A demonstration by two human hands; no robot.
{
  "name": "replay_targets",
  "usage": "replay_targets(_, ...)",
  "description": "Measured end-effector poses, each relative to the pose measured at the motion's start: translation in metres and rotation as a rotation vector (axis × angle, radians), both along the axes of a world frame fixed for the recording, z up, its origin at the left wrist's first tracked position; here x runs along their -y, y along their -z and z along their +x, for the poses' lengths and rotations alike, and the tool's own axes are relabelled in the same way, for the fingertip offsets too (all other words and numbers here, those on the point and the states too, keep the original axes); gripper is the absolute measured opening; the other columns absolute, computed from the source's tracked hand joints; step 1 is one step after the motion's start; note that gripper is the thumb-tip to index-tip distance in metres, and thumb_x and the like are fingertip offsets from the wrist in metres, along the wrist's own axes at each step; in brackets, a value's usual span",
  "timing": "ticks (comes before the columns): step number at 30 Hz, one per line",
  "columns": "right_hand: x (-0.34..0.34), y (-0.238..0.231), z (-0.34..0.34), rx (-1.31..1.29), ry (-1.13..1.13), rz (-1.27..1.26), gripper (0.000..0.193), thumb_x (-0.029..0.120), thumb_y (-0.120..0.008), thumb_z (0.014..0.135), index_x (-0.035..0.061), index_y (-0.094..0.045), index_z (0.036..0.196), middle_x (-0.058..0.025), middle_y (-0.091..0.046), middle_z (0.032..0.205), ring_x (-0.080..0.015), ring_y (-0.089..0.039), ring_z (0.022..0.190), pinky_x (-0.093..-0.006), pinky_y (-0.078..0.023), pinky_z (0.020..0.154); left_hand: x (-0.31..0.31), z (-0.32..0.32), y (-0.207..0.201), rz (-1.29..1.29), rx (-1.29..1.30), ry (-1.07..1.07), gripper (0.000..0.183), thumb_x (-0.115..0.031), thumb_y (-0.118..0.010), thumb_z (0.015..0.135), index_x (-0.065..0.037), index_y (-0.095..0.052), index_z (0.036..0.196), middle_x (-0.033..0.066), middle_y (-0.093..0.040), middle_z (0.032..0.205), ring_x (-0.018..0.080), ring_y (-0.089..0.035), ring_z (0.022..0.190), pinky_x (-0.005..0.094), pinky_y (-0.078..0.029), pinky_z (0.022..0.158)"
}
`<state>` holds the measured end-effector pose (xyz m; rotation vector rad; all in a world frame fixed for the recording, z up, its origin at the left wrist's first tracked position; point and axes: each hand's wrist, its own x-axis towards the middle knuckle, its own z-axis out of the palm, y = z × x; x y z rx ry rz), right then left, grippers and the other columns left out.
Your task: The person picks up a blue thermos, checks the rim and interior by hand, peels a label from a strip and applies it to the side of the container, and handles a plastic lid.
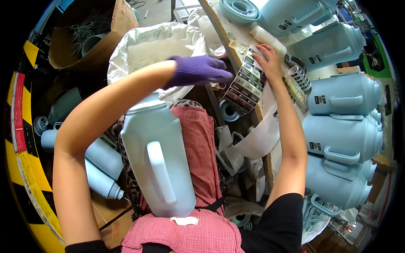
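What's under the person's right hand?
Beneath the right hand, part of a dark-and-white label strip shows beside the fingers; whatever the palm and fingers cover cannot be seen.

Your left arm [74,181] bends sharply at the elbow [69,141], the bare forearm [122,89] slanting forward and inward; your purple-gloved left hand [196,71], blurred, points loosely extended fingers toward the desk's [216,23] left edge. Your right arm [292,139] reaches forward, its bare right hand [270,62] inside that edge, fingers parted and slightly bent.
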<state>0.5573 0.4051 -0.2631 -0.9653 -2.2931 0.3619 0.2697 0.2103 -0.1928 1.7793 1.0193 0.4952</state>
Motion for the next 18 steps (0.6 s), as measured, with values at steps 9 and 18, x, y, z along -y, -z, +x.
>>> replay_targets(9, 0.037, 0.007, -0.003, 0.155, 0.303, 0.078, 0.027, 0.039, -0.074, 0.086, 0.0203, -0.08, 0.105, -0.0026, -0.072, 0.105, -0.0261, -0.062, 0.105, -0.0387, -0.043, 0.096, 0.238, -0.029, -0.016, 0.168, 0.262, -1.048, 0.046, -0.028, -0.058, 0.1, 0.001, -0.057, 0.135, 0.0196, -0.06, 0.134, 0.0295, -0.056, 0.126, 0.0368, -0.038, 0.112)
replay_targets(18, 0.178, -0.053, -0.028, -0.431, -0.002, -0.196, 0.014, 0.008, -0.073, 0.089, 0.0034, -0.077, 0.101, -0.0048, -0.076, 0.101, -0.015, -0.071, 0.088, -0.0266, -0.054, 0.079, 0.41, 0.069, 0.025, 0.71, -0.245, -0.794, 0.069, -0.066, -0.057, 0.091, -0.002, -0.058, 0.116, 0.0263, -0.051, 0.138, 0.0472, -0.042, 0.134, 0.0621, -0.029, 0.113)
